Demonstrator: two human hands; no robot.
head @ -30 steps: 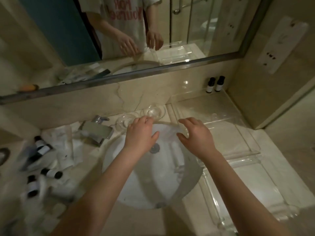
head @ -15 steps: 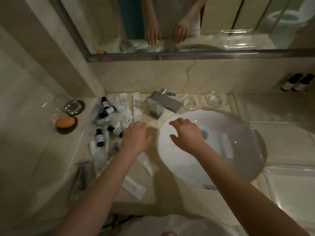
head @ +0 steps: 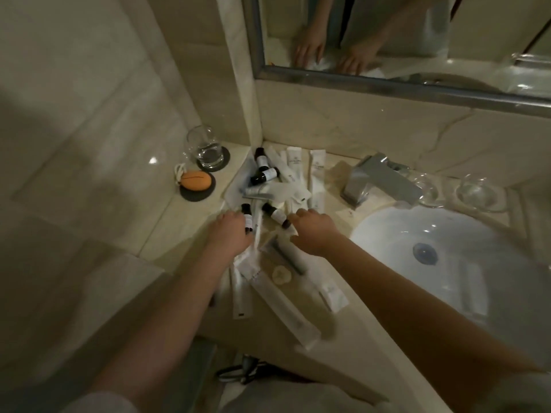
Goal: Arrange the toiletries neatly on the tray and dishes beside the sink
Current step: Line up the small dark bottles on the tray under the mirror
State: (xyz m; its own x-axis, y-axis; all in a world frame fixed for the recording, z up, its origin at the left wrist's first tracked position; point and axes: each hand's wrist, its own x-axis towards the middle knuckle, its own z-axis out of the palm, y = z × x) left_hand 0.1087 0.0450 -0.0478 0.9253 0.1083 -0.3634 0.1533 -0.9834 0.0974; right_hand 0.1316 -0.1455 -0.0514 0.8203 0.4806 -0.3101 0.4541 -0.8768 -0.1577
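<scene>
**Both hands over the toiletry pile, corner of the counter is packed**

Biggest thing first: the marble counter runs from the left wall to the round white sink, and the sink eats most of the right side. Its rim curves in close to the pile, so the bare strip between sink and toiletries is pretty narrow. The mirror sits above the backsplash, and the chrome faucet stands at the back edge of the basin.

Two small clear glass dishes sit side by side behind the sink, right of the faucet, with nothing in them that I can make out. No tray in shot.

The toiletries are all heaped left of the sink, jammed into the back corner: white sachets leaning at the backsplash, long white wrapped packets trailing toward the front edge, and a dark razor-like thing in clear wrap. Left of the pile, well apart from it, a drinking glass stands on a dark coaster, and an orange oval object sits on another.

Left hand is palm down, fingers loosely curled over one small dark-capped bottle; can't tell if it's actually gripping it. Right hand is half open, fingertips touching or just beside another small bottle, not closed on anything.
</scene>
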